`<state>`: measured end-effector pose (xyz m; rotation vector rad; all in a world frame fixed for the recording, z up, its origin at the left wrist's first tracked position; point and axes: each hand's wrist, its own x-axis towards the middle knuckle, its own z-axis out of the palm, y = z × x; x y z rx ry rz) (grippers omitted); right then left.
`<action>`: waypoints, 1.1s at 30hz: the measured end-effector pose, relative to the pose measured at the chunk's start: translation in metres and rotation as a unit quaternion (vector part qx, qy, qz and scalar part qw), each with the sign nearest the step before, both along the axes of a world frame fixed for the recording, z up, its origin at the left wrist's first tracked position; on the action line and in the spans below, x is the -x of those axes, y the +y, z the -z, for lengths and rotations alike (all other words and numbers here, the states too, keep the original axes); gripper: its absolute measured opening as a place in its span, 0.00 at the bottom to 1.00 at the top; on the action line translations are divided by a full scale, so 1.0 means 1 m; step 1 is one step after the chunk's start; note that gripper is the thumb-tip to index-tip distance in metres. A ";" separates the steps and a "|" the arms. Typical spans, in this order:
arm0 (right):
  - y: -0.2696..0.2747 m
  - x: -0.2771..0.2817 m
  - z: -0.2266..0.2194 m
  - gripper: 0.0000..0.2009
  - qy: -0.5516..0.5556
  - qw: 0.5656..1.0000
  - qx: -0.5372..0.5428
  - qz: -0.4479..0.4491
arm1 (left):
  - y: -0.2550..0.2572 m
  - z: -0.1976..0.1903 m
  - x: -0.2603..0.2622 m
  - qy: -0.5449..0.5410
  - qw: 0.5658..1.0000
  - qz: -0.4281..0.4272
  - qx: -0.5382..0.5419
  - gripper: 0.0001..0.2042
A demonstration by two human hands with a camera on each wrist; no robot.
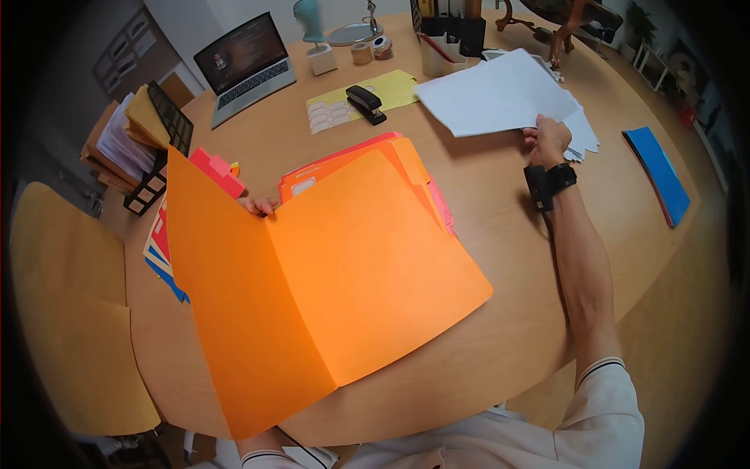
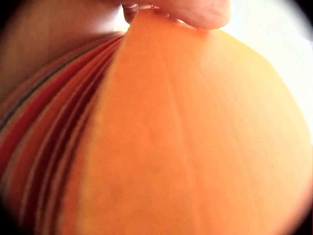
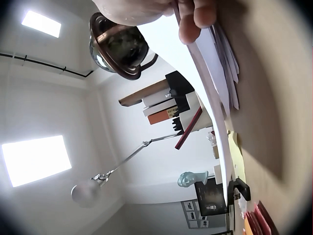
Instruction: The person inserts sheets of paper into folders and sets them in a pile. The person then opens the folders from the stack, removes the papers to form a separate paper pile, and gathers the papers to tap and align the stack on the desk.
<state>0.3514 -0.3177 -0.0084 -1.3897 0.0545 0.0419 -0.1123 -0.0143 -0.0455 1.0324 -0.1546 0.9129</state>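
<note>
An orange file folder [image 1: 375, 266] lies spread open in front of me, its left cover [image 1: 234, 305] tilted up off the table. My left hand [image 1: 259, 205] pinches the folder's top edge close to the fold; the cover hides most of that arm. In the left wrist view, the thumb [image 2: 205, 12] lies over the orange sheet [image 2: 195, 127]. At the far right, my right hand [image 1: 550, 139] grips a stack of white papers [image 1: 500, 94] by its near edge, and the right wrist view shows fingers curled round that edge. More white sheets [image 1: 582, 129] lie beneath the stack.
Red and orange folders [image 1: 344, 164] lie under the open one. A black stapler [image 1: 366, 105] rests on a yellow sheet with labels [image 1: 328, 109]. Further back stand a laptop [image 1: 246, 66] and tape rolls [image 1: 362, 53]. Blue folders [image 1: 660, 176] lie at the right edge, a file rack [image 1: 148, 184] left.
</note>
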 end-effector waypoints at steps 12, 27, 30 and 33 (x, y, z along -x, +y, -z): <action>0.001 0.015 -0.022 0.17 0.045 0.967 -0.214 0.135 | -0.001 0.004 -0.005 -0.021 0.999 -0.018 -0.022 0.16; -0.014 0.002 -0.022 0.17 0.069 0.971 -0.191 0.124 | -0.017 -0.009 -0.009 -0.046 0.997 -0.048 -0.047 0.16; -0.011 0.003 -0.017 0.14 0.043 0.973 -0.205 0.100 | 0.000 0.006 -0.012 -0.051 0.996 -0.053 -0.053 0.16; -0.008 -0.004 -0.010 0.14 0.053 0.971 -0.213 0.095 | 0.012 0.006 -0.005 0.050 0.991 -0.111 -0.052 0.20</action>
